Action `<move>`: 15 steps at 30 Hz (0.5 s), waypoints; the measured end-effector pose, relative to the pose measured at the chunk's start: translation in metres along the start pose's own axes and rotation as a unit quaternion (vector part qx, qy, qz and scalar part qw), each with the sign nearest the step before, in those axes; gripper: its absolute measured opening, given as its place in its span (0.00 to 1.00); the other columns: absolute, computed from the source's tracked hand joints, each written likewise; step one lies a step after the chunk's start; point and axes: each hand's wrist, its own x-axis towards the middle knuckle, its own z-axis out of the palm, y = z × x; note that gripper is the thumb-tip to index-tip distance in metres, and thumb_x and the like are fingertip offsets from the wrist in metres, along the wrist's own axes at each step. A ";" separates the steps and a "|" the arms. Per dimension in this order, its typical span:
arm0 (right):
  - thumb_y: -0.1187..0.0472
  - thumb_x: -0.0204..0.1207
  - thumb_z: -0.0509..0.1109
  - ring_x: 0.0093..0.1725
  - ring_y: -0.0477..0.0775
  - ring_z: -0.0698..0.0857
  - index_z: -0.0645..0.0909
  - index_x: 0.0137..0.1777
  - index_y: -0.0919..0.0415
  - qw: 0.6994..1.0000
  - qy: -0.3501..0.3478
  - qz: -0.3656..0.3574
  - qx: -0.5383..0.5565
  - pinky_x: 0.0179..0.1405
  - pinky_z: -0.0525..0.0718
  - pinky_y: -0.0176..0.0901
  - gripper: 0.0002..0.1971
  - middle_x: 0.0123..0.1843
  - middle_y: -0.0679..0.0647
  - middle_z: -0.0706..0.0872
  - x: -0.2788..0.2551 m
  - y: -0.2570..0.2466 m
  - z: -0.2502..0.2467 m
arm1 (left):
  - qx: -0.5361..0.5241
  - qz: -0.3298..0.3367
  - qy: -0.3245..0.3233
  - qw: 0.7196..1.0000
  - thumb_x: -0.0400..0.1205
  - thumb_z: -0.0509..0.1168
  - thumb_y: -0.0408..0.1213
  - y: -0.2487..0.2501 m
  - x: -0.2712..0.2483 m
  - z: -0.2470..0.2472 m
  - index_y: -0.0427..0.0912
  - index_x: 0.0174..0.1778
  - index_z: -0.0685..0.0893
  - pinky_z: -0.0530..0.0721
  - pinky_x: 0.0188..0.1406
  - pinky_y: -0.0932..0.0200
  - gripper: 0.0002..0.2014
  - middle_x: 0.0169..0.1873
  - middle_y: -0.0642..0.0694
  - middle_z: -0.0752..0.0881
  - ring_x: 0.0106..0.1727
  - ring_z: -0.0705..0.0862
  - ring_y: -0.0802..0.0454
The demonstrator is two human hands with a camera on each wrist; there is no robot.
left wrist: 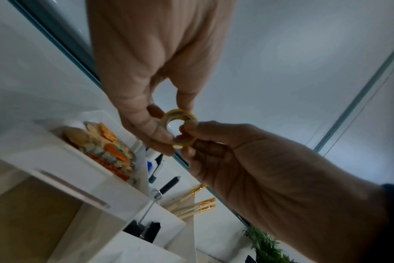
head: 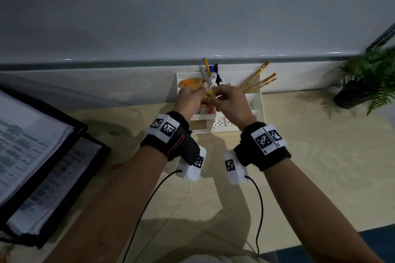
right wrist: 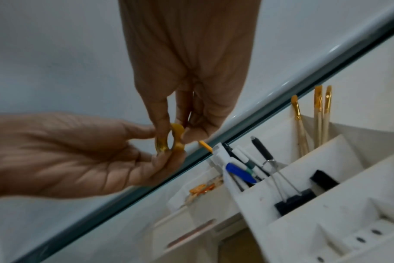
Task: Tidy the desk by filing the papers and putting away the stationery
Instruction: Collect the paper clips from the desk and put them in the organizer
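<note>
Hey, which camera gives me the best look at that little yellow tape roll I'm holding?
The left wrist view: it shows the tape roll nearly face-on, open centre visible, pinched by the left hand and right hand. The right wrist view shows it angled and partly covered by fingers. The head view shows only a yellow sliver between the hands.

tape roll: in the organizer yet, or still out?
Out. Both hands, left hand and right hand, pinch the tape roll above the organizer.
</note>
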 end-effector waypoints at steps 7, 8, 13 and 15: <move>0.68 0.75 0.69 0.30 0.47 0.81 0.80 0.44 0.61 0.991 0.099 0.089 0.009 0.34 0.84 0.40 0.02 0.40 0.60 0.86 0.016 0.048 -0.033 | 0.373 0.054 0.020 0.926 0.85 0.59 0.39 -0.008 0.018 -0.002 0.36 0.49 0.84 0.79 0.57 0.56 0.11 0.52 0.41 0.86 0.56 0.84 0.44; 0.67 0.75 0.69 0.31 0.50 0.83 0.79 0.41 0.57 0.989 0.100 0.108 -0.018 0.36 0.86 0.44 0.05 0.41 0.61 0.87 0.018 0.058 -0.034 | 0.448 0.060 -0.009 0.892 0.85 0.59 0.37 -0.011 0.020 -0.005 0.34 0.51 0.86 0.79 0.58 0.55 0.12 0.54 0.39 0.87 0.57 0.83 0.42; 0.68 0.74 0.67 0.43 0.60 0.85 0.82 0.38 0.58 0.980 -0.016 0.129 -0.152 0.55 0.85 0.54 0.07 0.48 0.67 0.89 0.026 0.093 -0.013 | 0.685 0.077 -0.050 0.723 0.85 0.58 0.43 -0.012 0.021 -0.014 0.36 0.54 0.85 0.75 0.62 0.46 0.16 0.60 0.38 0.82 0.64 0.77 0.40; 0.68 0.75 0.67 0.53 0.64 0.85 0.86 0.47 0.64 0.970 -0.051 0.122 -0.206 0.59 0.79 0.46 0.07 0.53 0.64 0.89 0.028 0.099 -0.001 | 0.699 0.089 -0.051 0.708 0.85 0.58 0.41 -0.011 0.020 -0.016 0.36 0.55 0.85 0.75 0.62 0.48 0.15 0.61 0.37 0.82 0.65 0.76 0.39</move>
